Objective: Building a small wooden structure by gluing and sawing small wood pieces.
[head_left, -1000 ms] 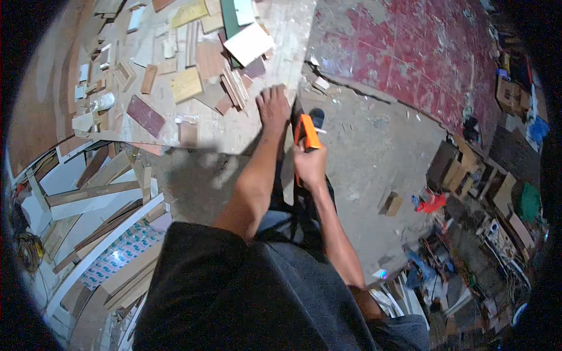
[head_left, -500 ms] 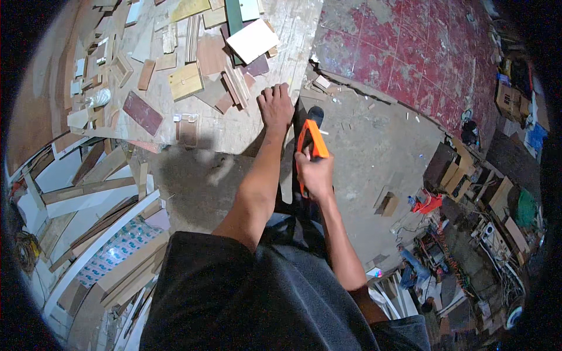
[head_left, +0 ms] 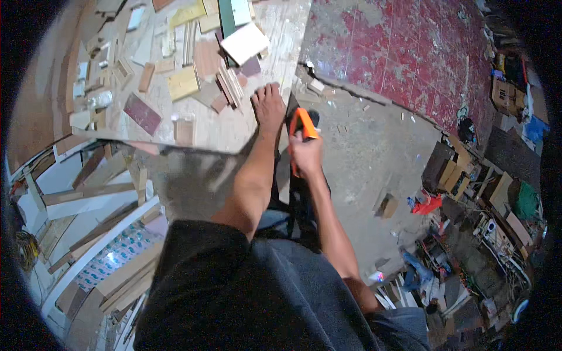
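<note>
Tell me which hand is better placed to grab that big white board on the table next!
Probably the left hand: it rests on the table, nearer the white board, and seems to hold nothing. The right hand grips the orange-handled tool.

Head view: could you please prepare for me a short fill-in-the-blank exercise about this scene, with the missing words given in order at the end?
1. The right grip is closed on a tool handle coloured bright ____.
2. The left grip rests on the pale work surface, to the ____ of that handle.
3. The worn, patchy area at the upper right is mainly ____.

Missing words: orange; left; red.
</note>
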Available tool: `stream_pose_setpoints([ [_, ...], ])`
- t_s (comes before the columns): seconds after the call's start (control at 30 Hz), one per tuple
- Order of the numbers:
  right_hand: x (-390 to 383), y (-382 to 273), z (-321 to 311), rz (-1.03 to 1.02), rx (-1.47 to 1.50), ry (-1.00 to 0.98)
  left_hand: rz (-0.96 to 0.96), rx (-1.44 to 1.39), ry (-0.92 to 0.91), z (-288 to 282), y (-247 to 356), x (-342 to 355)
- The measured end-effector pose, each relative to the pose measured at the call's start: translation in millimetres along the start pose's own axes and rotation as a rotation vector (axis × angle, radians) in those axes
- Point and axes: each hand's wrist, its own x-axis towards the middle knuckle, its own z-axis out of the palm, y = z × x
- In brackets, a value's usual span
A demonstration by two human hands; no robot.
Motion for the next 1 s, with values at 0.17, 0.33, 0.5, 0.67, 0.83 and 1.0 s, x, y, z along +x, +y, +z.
stream_pose_setpoints([
  [0.17, -10, 4, 13, -0.023, 0.063, -0.022, -0.047, 0.004, -0.08, 2, -6, 17],
  [0.33, -39, -4, -3, 0.006, -0.004, -0.091, -0.081, -0.008, -0.117, -4, -10, 11],
  [0.5, 4, -8, 14, -0.012, 0.067, -0.023, -0.028, 0.06, -0.008, 2, -3, 17],
  [0.67, -49, -14, -5, 0.034, -0.025, -0.055, -0.077, 0.002, -0.066, 1, -11, 12],
  [0.83, -18, -13, 20, -0.119, -0.106, 0.009, -0.037, 0.006, 0.016, 6, -4, 14],
  [1.0, -50, -6, -9, 0.041, -0.043, -0.051, -0.086, -0.021, -0.046, -1, -5, 8],
])
